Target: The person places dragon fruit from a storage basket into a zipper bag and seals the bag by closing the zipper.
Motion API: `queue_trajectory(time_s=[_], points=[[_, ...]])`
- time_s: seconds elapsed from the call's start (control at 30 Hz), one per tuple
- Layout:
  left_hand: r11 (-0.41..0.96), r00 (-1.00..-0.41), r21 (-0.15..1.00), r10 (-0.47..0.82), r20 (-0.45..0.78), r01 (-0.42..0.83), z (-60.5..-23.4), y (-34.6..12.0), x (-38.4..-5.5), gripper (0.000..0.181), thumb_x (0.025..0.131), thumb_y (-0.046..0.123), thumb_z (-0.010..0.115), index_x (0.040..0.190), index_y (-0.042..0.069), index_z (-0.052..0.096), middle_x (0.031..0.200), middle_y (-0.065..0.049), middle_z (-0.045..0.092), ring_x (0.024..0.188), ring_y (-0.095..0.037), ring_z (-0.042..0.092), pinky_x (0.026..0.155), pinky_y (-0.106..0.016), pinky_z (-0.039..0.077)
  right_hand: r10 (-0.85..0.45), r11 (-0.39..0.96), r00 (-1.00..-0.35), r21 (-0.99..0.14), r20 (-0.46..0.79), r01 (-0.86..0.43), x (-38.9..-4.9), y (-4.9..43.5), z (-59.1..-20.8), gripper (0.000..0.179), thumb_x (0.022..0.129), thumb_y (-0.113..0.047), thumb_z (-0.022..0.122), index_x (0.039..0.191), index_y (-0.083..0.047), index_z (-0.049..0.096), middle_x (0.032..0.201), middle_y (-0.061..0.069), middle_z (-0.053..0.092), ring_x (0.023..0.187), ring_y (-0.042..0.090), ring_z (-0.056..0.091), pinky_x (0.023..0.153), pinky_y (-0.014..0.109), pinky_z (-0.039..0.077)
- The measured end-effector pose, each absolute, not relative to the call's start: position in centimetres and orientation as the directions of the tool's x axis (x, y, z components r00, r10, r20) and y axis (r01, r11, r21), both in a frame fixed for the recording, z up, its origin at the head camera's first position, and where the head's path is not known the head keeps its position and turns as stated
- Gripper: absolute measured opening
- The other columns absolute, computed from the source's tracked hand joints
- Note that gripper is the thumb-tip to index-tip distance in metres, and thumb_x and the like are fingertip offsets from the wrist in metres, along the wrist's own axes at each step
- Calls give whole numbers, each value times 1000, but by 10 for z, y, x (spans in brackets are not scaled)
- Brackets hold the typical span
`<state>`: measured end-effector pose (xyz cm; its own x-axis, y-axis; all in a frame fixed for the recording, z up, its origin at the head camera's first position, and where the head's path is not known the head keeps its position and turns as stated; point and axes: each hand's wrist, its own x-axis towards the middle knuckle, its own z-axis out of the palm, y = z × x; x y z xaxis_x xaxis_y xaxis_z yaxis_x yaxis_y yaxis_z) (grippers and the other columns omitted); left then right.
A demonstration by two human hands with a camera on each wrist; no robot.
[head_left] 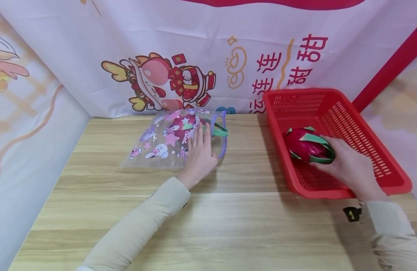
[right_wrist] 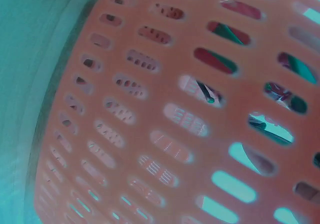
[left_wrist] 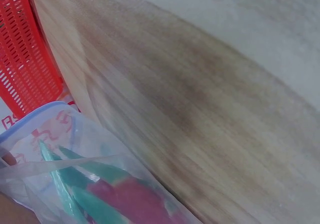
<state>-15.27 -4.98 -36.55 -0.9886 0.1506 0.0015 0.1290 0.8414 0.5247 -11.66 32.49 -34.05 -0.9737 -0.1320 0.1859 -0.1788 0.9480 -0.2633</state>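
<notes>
In the head view my right hand (head_left: 352, 165) grips a dragon fruit (head_left: 304, 145), magenta with green leafy scales, inside the red slotted basket (head_left: 340, 192). The right wrist view is mostly filled by the basket's wall (right_wrist: 162, 101); bits of red and green show through its slots. To the left, a clear printed bag (head_left: 171, 150) with a purple rim lies on the table, its mouth facing right. Another dragon fruit (left_wrist: 132, 199) is inside it, green tips at the mouth. My left hand (head_left: 199, 156) rests on the bag near that mouth, fingers extended.
The wood-grain table (head_left: 208, 226) runs in front of the bag and basket. Behind it hangs a white cloth (head_left: 181, 34) with cartoon figures and red characters. A small black tag (head_left: 352, 213) is by my right wrist.
</notes>
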Motion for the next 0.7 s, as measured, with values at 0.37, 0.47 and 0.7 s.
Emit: queue_trajectory(time_s=[0.37, 0.47, 0.7], points=[[844, -989, 521, 150, 6, 131, -365, -49, -153, 92, 86, 14, 58, 154, 12, -4, 162, -15, -7, 150, -33, -1, 120, -55, 1, -106, 947, -942, -256, 318, -193, -111, 321, -335, 87, 64, -26, 88, 138, -12, 45, 120, 22, 55, 100, 39, 54, 61, 63, 50], [841, -988, 524, 151, 11, 134, -366, -49, -153, 91, 86, 14, 57, 154, 11, -4, 162, -15, -7, 150, -33, -2, 120, -55, 0, -97, 939, -925, -274, 367, -207, -109, 318, -329, 90, 61, -19, 89, 139, -12, 45, 121, 21, 55, 102, 38, 52, 66, 66, 50], [827, -987, 545, 160, 8, 138, -367, -52, -153, 92, 87, 15, 57, 154, 13, -5, 162, -14, -7, 150, -31, -3, 120, -54, 0, -77, 926, -894, -300, 441, -228, -107, 307, -316, 92, 61, -14, 89, 140, -11, 43, 126, 22, 54, 106, 39, 51, 71, 68, 47]])
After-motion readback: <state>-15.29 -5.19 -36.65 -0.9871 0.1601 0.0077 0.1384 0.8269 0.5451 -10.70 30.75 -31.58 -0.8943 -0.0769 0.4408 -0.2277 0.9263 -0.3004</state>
